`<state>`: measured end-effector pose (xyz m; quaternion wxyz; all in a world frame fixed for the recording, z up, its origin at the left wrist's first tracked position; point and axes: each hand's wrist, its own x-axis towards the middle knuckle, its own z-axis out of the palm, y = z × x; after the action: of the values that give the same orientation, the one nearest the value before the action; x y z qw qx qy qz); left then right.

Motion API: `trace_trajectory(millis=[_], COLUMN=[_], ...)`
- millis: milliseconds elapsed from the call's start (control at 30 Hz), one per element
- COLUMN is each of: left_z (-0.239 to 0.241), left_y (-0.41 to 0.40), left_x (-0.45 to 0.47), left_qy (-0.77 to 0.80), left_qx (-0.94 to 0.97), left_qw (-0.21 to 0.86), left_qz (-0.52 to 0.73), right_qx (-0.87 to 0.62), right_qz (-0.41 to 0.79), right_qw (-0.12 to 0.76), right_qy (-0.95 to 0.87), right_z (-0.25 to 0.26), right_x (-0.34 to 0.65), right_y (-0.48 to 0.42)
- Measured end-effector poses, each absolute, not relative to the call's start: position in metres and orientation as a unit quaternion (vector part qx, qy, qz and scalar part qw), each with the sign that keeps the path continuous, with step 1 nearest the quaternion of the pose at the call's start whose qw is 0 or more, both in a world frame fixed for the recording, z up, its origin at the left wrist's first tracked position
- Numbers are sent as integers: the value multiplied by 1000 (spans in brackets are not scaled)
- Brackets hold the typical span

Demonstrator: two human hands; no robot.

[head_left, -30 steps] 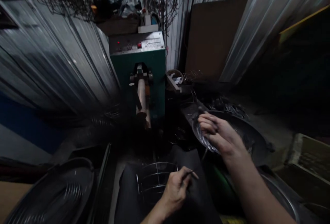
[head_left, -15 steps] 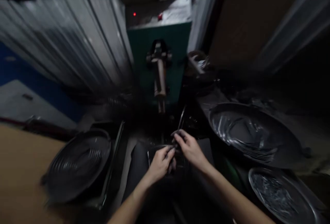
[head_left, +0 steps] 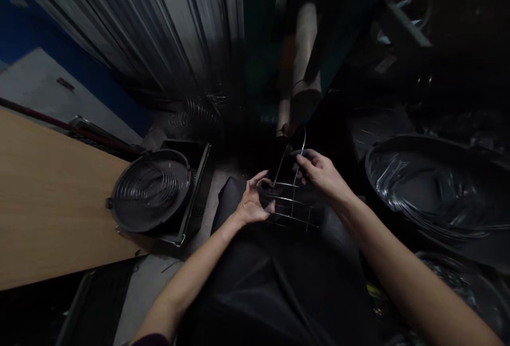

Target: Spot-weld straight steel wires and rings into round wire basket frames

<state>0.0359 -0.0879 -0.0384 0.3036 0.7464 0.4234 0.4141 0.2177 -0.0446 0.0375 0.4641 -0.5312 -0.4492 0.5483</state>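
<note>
A small wire rack point(head_left: 284, 199) of thin bright rods, with several crossbars and two longer bars rising away from me, is held over my lap below the machine. My left hand point(head_left: 253, 202) curves around its left side, the thumb and fingers apart at the ends of the crossbars. With my right hand point(head_left: 319, 173) I pinch the right long bar near its curved upper end. The tips of the bars reach just under the machine's copper-coloured electrode arm point(head_left: 306, 43). Shadow hides the rack's far and lower parts.
On the left, a dark round basin point(head_left: 151, 218) holds coiled wire rings point(head_left: 145, 184) and rests on a crate point(head_left: 195, 197). To the right, a large basin point(head_left: 422, 176) contains bent wires, with another basin of small metal parts point(head_left: 454, 282) below. A wooden board point(head_left: 56, 192) stands far left.
My view has tilted down and closer to the machine. My hands have moved apart, and the wire rack now shows plainly between them, with its long bars up by the electrode.
</note>
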Motion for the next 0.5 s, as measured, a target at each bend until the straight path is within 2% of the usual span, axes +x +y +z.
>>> trace_trajectory(millis=[233, 500], left_z=[-8, -10], left_y=[-23, 5], left_x=[44, 47], left_qy=[304, 255], left_qx=[773, 767], left_qw=[253, 281], left_qz=[496, 518], right_qx=[-538, -520], right_qz=[519, 503], right_qw=[478, 515], right_qy=[-461, -460], right_z=[64, 52], right_x=[221, 219], right_y=[-5, 26])
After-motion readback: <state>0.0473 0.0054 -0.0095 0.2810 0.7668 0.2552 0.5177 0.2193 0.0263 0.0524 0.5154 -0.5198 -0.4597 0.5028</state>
